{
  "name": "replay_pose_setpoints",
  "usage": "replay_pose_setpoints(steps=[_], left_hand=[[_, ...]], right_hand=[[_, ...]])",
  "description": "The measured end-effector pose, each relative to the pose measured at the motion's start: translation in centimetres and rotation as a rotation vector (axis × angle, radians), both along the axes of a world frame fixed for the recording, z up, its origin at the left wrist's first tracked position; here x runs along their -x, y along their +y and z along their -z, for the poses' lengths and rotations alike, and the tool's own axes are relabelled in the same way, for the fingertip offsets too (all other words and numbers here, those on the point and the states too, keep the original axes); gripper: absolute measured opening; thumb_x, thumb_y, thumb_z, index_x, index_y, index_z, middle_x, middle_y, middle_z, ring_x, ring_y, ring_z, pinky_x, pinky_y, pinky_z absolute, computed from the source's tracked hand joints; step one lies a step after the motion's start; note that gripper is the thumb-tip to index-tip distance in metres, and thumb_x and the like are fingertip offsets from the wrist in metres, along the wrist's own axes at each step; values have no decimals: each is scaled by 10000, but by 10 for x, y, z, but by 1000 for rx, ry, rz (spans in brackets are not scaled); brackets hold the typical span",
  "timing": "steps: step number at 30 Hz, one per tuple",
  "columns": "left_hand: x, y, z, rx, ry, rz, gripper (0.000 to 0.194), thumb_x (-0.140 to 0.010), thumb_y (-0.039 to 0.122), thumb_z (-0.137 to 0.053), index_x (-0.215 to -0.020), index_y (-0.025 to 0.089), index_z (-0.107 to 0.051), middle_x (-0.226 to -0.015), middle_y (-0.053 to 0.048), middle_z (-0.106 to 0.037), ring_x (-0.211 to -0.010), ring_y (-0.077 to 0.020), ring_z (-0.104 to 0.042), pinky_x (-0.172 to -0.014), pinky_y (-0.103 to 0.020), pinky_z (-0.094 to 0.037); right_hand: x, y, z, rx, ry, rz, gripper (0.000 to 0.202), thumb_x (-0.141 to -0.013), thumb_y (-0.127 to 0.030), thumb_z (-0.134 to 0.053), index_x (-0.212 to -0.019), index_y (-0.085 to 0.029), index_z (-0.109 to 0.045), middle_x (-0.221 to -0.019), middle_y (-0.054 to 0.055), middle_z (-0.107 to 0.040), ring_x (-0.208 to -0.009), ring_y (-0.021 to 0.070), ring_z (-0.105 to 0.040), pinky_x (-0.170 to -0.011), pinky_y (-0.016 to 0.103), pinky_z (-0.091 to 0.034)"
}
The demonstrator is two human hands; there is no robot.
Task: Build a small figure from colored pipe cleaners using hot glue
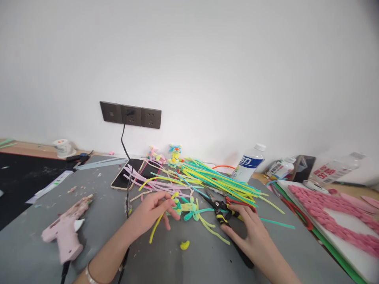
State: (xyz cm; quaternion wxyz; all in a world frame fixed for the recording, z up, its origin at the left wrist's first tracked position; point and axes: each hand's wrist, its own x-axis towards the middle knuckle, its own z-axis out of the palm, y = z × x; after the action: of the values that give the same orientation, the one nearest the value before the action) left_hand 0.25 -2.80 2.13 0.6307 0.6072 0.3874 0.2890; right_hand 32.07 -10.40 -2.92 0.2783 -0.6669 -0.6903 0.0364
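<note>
My left hand [158,209] has its thumb and index finger closed on a yellow pipe cleaner [156,228], while the other fingers are loosely curled. Beside its fingertips lies a small figure of twisted green and yellow pipe cleaners [189,207], with long yellow-green ends trailing right. My right hand [253,228] grips the spread handles of black-and-yellow pliers [220,211], thumb on one handle and fingers at the other. Their jaws point away, toward the pile. In front of the figure sits a small curled yellow piece [184,245].
Green and yellow pipe cleaners [222,181] and lilac ones [160,185] lie behind my hands. Two finished figures [174,156] stand by the wall. A pink glue gun [66,232] lies left; a bottle [248,163] and pink braided piece [334,217] are right. A black cord [129,189] crosses the table.
</note>
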Motion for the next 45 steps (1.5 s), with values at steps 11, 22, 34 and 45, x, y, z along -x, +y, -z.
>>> replay_pose_setpoints(steps=[11, 22, 34, 45], left_hand=[[2, -1, 4, -160, -11, -21, 449, -941, 605, -443, -950, 177, -580, -607, 73, -353, -516, -106, -269, -494, -239, -221], [0, -2, 2, -194, -9, -22, 431, -946, 567, -438, -946, 163, -589, -631, 58, -349, -556, -127, -285, -522, -257, -220], [-2, 0, 3, -195, -44, -40, 442, -928, 594, -449, -934, 167, -564, -594, 82, -310, -523, -105, -267, -506, -242, -223], [-2, -6, 2, -218, 62, 19, 342, -1000, 462, -391, -1022, 173, -571, -477, 96, -412, -435, -98, -339, -501, -230, -303]], right_hand=[[-1, -6, -10, 156, -418, 101, 633, -699, -207, -616, -1329, -198, -558, -1194, 137, -655, -989, 341, -638, -846, 446, -516], [-9, -12, -21, 10, -255, 21, 216, -903, -280, -453, -885, -226, -662, -1149, 133, -673, -892, 272, -716, -659, 349, -553], [-5, -58, -39, -268, 393, 402, 433, -856, -553, -575, -1108, -215, -670, -1276, 99, -667, -1236, 337, -599, -1033, 400, -472], [11, -72, -4, 103, 825, 327, 633, -769, -612, -671, -1266, -222, -628, -1280, 85, -709, -1224, 334, -637, -940, 333, -575]])
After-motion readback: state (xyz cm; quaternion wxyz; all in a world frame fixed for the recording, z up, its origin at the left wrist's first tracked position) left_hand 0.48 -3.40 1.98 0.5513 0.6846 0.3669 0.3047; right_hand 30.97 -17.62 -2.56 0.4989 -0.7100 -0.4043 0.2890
